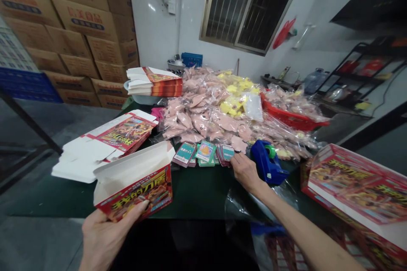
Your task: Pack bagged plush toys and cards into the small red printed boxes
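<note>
My left hand (pixel 110 230) is closed around the lower corner of a red printed box (pixel 140 197), thumb on its front, the white top flap standing up. Out over the table, my right hand (pixel 244 169) has its fingers bent down at the rightmost stack of cards (pixel 225 153); its fingertips are partly hidden, so I cannot tell whether a card is gripped. Beside that stack lie a middle stack of cards (pixel 206 152) and a left stack of cards (pixel 185 153). A blue tape dispenser (pixel 269 165) with a green core stands just right of my right hand.
Behind the cards rises a heap of bagged pink and yellow pieces (pixel 210 110), with a red basket (pixel 295 120) of more. Flattened boxes (pixel 108 139) lie left, with a pile of cartons (pixel 155 82) behind. Closed red boxes (pixel 359 190) stand right. Clear plastic (pixel 238 203) hangs over the front edge.
</note>
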Motion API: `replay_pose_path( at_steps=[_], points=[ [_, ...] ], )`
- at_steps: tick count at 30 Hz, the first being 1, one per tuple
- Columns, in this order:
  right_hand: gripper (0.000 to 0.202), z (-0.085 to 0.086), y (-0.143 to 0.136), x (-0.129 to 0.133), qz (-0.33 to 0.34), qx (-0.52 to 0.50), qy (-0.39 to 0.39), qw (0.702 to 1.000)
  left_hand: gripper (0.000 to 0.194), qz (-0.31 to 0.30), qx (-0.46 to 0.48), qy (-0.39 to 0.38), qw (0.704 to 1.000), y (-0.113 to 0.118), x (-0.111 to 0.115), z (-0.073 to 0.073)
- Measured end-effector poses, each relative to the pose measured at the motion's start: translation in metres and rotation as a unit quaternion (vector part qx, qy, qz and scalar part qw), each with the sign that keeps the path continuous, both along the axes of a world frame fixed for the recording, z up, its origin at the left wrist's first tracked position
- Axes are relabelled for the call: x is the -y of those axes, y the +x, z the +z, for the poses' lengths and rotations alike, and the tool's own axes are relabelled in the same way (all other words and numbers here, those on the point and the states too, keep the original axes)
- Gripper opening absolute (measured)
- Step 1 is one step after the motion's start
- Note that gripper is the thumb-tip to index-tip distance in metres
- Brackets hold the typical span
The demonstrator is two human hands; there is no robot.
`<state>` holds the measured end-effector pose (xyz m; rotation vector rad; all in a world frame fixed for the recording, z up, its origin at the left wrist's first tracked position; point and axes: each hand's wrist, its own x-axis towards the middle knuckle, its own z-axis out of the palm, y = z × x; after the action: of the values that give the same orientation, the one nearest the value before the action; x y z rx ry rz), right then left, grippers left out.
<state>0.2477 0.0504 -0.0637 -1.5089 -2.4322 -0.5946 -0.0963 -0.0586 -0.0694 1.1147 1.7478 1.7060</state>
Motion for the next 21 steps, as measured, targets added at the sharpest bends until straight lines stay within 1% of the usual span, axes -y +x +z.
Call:
replay_pose_path(
  at_steps=[2, 4, 6, 8, 9, 11, 13, 14, 15, 17, 20, 21],
  points=[
    [0.029, 0.000, 0.001, -0.001, 0.009, 0.000, 0.006, 1.000, 0.026, -0.010, 0.016, -0.019, 1.000, -0.001, 0.000, -0.002],
    [0.027, 0.006, 0.005, -0.003, 0.034, 0.002, 0.000, 0.999, 0.027, -0.012, 0.028, -0.029, 0.999, -0.002, -0.001, -0.004],
    [0.024, 0.017, 0.011, -0.005, 0.068, 0.005, -0.015, 0.998, 0.026, -0.014, 0.038, -0.026, 0.999, -0.004, -0.002, -0.008],
    [0.023, 0.032, 0.017, -0.006, 0.084, 0.002, -0.017, 0.996, 0.026, -0.022, 0.048, -0.019, 0.998, -0.006, -0.004, -0.013],
    [0.024, 0.039, 0.018, -0.007, 0.080, -0.005, -0.009, 0.997, 0.026, -0.026, 0.052, -0.015, 0.998, -0.007, -0.004, -0.015],
    [0.031, 0.055, 0.014, -0.009, 0.051, -0.026, 0.033, 0.998, 0.027, -0.037, 0.056, -0.016, 0.998, -0.009, -0.004, -0.018],
    [0.039, 0.068, 0.002, -0.011, 0.027, -0.033, 0.087, 0.995, 0.027, -0.039, 0.057, -0.019, 0.997, -0.010, -0.004, -0.019],
    [0.040, 0.072, -0.007, -0.013, 0.028, -0.026, 0.100, 0.994, 0.027, -0.033, 0.056, -0.019, 0.998, -0.010, -0.003, -0.018],
    [0.040, 0.074, -0.018, -0.014, 0.039, -0.013, 0.099, 0.994, 0.027, -0.031, 0.055, -0.019, 0.998, -0.010, -0.003, -0.017],
    [0.034, 0.074, -0.039, -0.017, 0.084, 0.018, 0.060, 0.995, 0.028, -0.029, 0.055, -0.016, 0.998, -0.009, -0.001, -0.014],
    [0.019, 0.061, -0.064, -0.020, 0.135, 0.037, -0.005, 0.990, 0.027, -0.026, 0.062, -0.014, 0.998, -0.008, 0.000, -0.007],
    [0.019, 0.056, -0.069, -0.021, 0.141, 0.034, -0.016, 0.989, 0.027, -0.025, 0.065, -0.017, 0.997, -0.008, 0.001, -0.005]
  ],
)
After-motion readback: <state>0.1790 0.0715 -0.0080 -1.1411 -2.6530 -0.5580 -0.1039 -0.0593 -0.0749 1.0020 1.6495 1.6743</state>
